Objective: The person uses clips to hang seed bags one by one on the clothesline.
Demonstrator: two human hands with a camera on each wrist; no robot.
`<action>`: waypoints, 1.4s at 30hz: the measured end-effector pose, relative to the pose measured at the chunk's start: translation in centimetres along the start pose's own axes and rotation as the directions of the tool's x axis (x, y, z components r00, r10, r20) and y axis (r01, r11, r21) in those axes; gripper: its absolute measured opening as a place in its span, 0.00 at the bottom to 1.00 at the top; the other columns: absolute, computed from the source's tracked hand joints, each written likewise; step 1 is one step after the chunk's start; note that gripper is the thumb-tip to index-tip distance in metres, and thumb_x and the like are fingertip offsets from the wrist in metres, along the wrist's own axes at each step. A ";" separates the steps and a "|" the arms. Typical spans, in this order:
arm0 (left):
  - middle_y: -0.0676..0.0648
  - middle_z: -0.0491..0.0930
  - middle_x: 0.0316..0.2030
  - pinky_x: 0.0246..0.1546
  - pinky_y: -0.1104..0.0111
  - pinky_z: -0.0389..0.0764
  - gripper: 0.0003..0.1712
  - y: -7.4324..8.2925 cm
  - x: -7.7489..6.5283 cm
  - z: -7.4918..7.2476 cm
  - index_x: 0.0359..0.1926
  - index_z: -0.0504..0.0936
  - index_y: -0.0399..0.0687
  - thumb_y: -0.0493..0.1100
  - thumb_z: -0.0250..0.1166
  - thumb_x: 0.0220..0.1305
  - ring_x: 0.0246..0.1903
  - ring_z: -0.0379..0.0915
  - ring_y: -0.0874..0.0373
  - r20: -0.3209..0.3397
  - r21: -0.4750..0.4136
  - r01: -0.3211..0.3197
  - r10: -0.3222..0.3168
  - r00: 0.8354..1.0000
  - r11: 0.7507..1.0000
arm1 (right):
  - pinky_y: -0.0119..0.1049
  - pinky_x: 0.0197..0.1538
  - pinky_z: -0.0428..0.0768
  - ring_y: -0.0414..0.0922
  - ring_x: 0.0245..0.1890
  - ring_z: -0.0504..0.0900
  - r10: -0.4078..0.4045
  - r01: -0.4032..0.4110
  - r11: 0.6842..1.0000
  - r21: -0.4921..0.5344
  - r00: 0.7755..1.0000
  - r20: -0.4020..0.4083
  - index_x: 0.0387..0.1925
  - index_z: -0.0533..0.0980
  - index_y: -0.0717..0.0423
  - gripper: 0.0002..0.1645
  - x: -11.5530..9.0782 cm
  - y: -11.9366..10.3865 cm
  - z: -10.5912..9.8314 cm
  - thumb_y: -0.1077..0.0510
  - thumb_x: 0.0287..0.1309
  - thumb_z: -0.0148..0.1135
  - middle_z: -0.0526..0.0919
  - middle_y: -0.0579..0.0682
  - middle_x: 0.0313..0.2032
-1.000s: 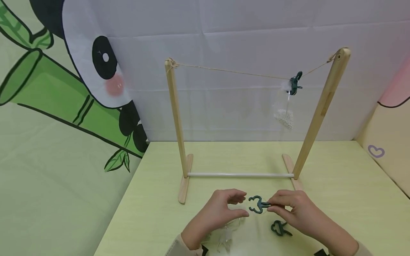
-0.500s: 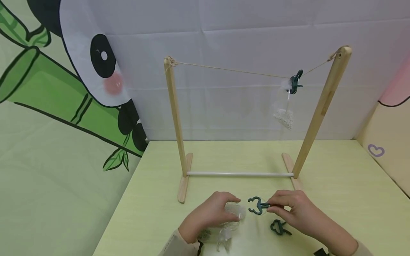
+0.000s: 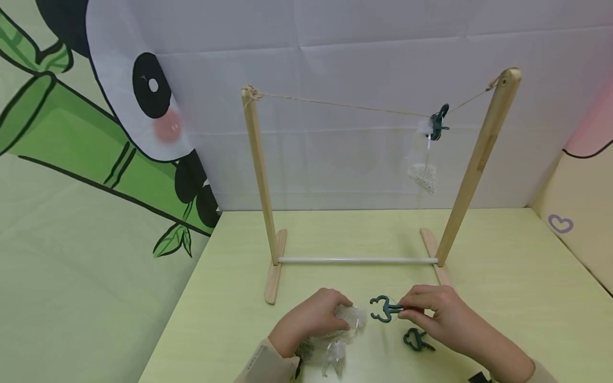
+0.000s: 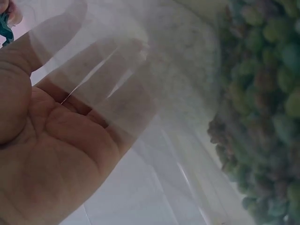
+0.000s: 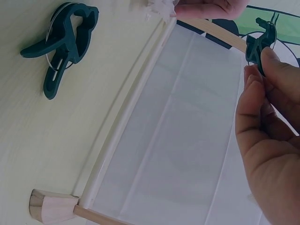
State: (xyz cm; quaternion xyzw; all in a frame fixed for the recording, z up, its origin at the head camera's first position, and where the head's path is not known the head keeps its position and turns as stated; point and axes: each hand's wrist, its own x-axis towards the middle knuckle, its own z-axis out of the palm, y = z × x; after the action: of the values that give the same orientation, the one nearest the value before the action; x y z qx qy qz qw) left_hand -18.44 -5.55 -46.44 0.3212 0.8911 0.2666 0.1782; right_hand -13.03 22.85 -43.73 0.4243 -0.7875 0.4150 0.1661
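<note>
White backdrop point(image 3: 311, 159) fills the top of frame. Pale bench point(image 3: 206, 324) below. Wooden stand point(image 3: 480, 159) spans center to right, twine strung between its posts. Right hand point(image 3: 442, 315), lower right: grip pinches the handles of a dark green spring clip point(image 5: 261, 44), jaws open and pointing left. Left hand point(image 3: 310, 321), bottom center: grip part-open, thumb and fingers apart around the end of a clear bag point(image 3: 354, 317) of white pellets; can't tell how firm the contact is. Bag of green and reddish granules point(image 4: 267, 103) just beside. Pellet bag point(image 3: 423, 178) hangs upper right from a clamped clip point(image 3: 438, 125). Loose clip point(image 5: 69, 40) on the bench, below the right hand's clip.
</note>
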 end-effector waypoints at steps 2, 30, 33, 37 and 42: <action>0.50 0.85 0.48 0.53 0.69 0.76 0.20 -0.3 0.1 0.2 0.51 0.87 0.38 0.38 0.77 0.57 0.51 0.78 0.61 -0.005 0.021 -0.005 0.005 1.000 1.000 | 0.20 0.28 0.74 0.32 0.28 0.78 -0.005 0.005 1.000 0.000 1.000 -0.001 0.39 0.86 0.51 0.21 0.0 0.0 0.0 0.75 0.46 0.76 0.83 0.39 0.34; 0.59 0.83 0.28 0.37 0.70 0.80 0.05 -0.4 0.2 -0.1 0.30 0.90 0.48 0.36 0.71 0.64 0.31 0.76 0.66 -0.213 0.025 0.025 -0.019 0.977 0.999 | 0.19 0.27 0.73 0.33 0.27 0.78 -0.027 0.027 1.000 -0.001 0.999 -0.018 0.38 0.86 0.54 0.22 -0.2 0.3 0.2 0.76 0.42 0.77 0.84 0.41 0.34; 0.58 0.83 0.28 0.36 0.71 0.80 0.05 -0.5 0.0 -0.6 0.30 0.90 0.48 0.36 0.71 0.64 0.30 0.76 0.67 -0.234 -0.001 0.007 -0.007 0.972 1.000 | 0.20 0.27 0.74 0.33 0.27 0.79 -0.022 0.022 1.000 0.004 1.000 -0.018 0.38 0.86 0.55 0.21 -0.2 0.2 0.1 0.77 0.42 0.76 0.84 0.42 0.34; 0.59 0.82 0.27 0.33 0.72 0.79 0.05 -0.6 -0.2 -1.1 0.30 0.90 0.46 0.36 0.71 0.65 0.28 0.75 0.68 -0.258 -0.035 -0.033 0.023 0.966 0.999 | 0.20 0.27 0.74 0.34 0.27 0.79 -0.013 0.013 1.000 -0.005 0.999 -0.030 0.37 0.86 0.55 0.21 -0.2 0.0 -0.1 0.77 0.42 0.77 0.84 0.42 0.34; 0.60 0.81 0.25 0.31 0.72 0.78 0.06 -0.6 -0.5 -1.4 0.31 0.89 0.45 0.36 0.70 0.66 0.26 0.74 0.69 -0.290 -0.080 -0.082 0.056 0.955 0.993 | 0.21 0.28 0.75 0.34 0.28 0.80 0.006 -0.008 0.999 -0.038 0.999 -0.052 0.37 0.87 0.55 0.20 0.0 -0.2 -0.4 0.77 0.42 0.77 0.84 0.40 0.34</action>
State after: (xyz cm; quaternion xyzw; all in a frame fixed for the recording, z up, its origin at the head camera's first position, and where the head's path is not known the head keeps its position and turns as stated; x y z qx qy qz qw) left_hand -19.07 -6.77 -45.58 0.3015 0.8827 0.3568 0.0519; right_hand -12.89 23.14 -43.42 0.4073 -0.7922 0.4115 0.1928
